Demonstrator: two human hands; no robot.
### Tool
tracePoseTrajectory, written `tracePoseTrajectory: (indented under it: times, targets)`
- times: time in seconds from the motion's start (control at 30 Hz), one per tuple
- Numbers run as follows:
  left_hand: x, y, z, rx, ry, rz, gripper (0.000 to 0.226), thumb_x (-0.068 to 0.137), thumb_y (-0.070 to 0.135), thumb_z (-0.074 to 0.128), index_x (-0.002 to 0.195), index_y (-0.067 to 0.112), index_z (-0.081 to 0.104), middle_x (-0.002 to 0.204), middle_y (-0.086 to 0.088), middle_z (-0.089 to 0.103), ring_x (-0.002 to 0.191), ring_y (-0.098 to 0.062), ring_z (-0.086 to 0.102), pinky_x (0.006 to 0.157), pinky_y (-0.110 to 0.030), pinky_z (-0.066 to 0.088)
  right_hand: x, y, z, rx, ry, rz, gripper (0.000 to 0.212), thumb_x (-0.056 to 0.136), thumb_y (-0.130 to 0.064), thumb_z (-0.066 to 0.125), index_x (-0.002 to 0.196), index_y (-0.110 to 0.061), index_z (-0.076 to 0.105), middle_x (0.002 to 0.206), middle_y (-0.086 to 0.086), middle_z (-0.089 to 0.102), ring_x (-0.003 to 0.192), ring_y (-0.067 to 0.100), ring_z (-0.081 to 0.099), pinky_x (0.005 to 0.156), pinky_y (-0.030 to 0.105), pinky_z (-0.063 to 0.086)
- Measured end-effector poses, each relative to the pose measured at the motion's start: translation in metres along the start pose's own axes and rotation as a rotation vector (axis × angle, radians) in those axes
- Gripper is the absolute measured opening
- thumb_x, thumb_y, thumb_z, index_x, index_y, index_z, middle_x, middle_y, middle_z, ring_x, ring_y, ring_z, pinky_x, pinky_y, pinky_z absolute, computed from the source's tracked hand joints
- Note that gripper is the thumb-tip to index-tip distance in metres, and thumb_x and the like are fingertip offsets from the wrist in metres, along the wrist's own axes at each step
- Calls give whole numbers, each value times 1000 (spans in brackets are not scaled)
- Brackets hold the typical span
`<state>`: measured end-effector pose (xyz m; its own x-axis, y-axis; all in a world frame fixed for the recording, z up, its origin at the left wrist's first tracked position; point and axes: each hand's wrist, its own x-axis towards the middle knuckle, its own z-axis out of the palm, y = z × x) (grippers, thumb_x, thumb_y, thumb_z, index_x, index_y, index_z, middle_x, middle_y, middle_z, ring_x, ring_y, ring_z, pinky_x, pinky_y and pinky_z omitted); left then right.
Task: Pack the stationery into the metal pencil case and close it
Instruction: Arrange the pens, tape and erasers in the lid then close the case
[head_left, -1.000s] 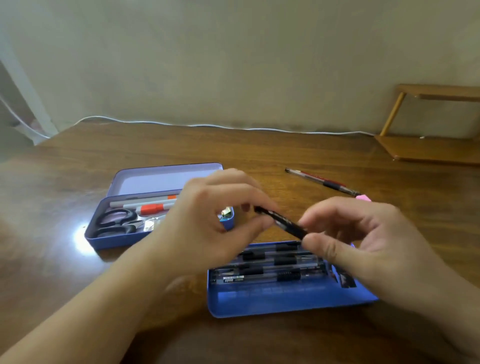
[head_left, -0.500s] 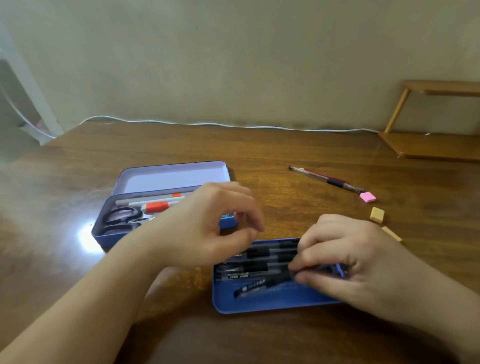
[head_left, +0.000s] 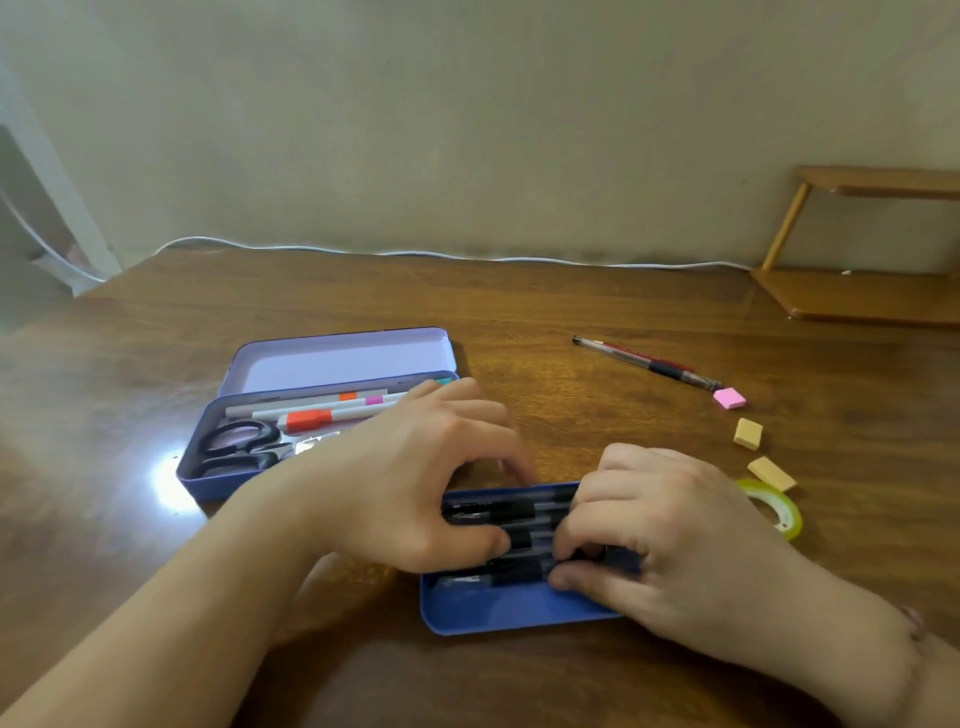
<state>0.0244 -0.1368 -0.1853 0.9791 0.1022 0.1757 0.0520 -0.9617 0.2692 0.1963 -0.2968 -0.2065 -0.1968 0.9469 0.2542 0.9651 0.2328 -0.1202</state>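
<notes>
The purple metal pencil case (head_left: 208, 483) lies open at the left with its lid (head_left: 337, 358) back. It holds black scissors (head_left: 239, 447) and several markers (head_left: 311, 418). In front of it sits a blue tray (head_left: 509, 608) with several black pens (head_left: 493, 509) laid side by side. My left hand (head_left: 415, 478) curls over the tray's left part, fingertips at the far rim and thumb on the pens. My right hand (head_left: 665, 535) covers the right part and pinches a black pen low in the tray.
On the wooden table to the right lie a red-and-black pen (head_left: 649, 364), a pink eraser (head_left: 729, 398), two yellow erasers (head_left: 748, 434) and a green tape roll (head_left: 779, 509). A wooden shelf (head_left: 857, 296) stands at the far right; a white cable (head_left: 467, 255) runs along the wall.
My right hand brought the black pen down from the air into the blue tray. My left hand let go of its tip and dropped onto the pens in the tray.
</notes>
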Motion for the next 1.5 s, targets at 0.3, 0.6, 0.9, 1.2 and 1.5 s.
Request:
tracePoseTrajectory:
  times: [0.3,0.6,0.9,1.2,1.5]
  targets:
    - [3,-6,9,71,94,-36,28,86,59,56,107,40,61,106,22,56,106,-4,43,96,-34,39,3,75,-18,-80,178,558,55,86,-71,34,121,-38,61,130,-13,58,125,17,40,102,50,40]
    - [3,-10,12,96,163,-53,27,89,57,52,108,40,62,105,22,58,105,-4,42,95,-34,36,1,98,-11,-96,57,799,19,87,-44,64,105,-40,67,122,-12,65,129,17,45,111,54,31]
    - [7,-16,10,19,577,-301,5,79,27,57,80,29,62,79,16,61,79,-10,52,72,-34,46,-8,68,-29,314,623,594,27,87,-11,66,104,-31,71,78,-8,71,74,10,67,65,16,54]
    - [8,6,6,-131,538,-15,24,90,37,62,99,16,69,80,12,62,73,-1,54,68,-7,38,-7,30,-25,922,356,435,24,93,-23,48,92,-26,72,71,7,63,55,21,51,51,20,45]
    - [1,2,-3,-303,167,48,29,91,47,55,81,22,67,76,6,62,78,-16,56,70,-28,43,-15,26,-34,212,180,195,20,86,-48,53,85,-35,67,90,-20,57,90,7,58,70,18,45]
